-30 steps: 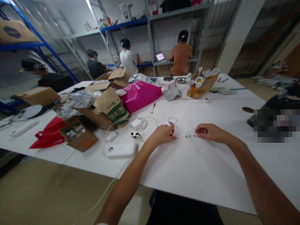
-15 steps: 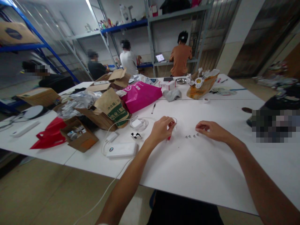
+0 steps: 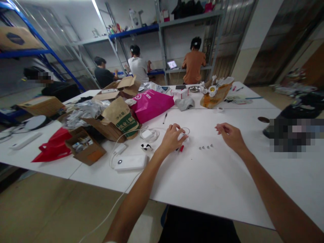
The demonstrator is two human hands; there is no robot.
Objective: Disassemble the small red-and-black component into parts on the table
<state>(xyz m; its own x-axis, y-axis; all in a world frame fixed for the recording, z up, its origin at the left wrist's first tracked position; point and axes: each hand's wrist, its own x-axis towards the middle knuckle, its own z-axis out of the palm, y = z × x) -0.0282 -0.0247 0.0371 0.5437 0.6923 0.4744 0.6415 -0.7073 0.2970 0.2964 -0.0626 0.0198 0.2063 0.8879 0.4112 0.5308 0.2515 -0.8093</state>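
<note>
Two bare hands: left hand [image 3: 172, 138] fingers pinching small round clear cup [image 3: 185, 131], right hand [image 3: 229, 135] fingers loosely curled.

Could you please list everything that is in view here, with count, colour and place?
table: one, white, spans the foreground
small metal pieces: about four, grey, in a row between the hands
small ring-topped container: one, clear, under the left fingers
small red item: one, red, on the table beside the left hand
power bank: one, white, left of the left forearm
coiled cable: one, white, left of the left hand
pink bag: one, pink, mid table
red bag: one, red, left edge
cardboard boxes: several, brown, left side
people: three seated, backs turned, at the far shelves
left hand: one, on the container
right hand: one, raised just above the table, fingers curled
</note>
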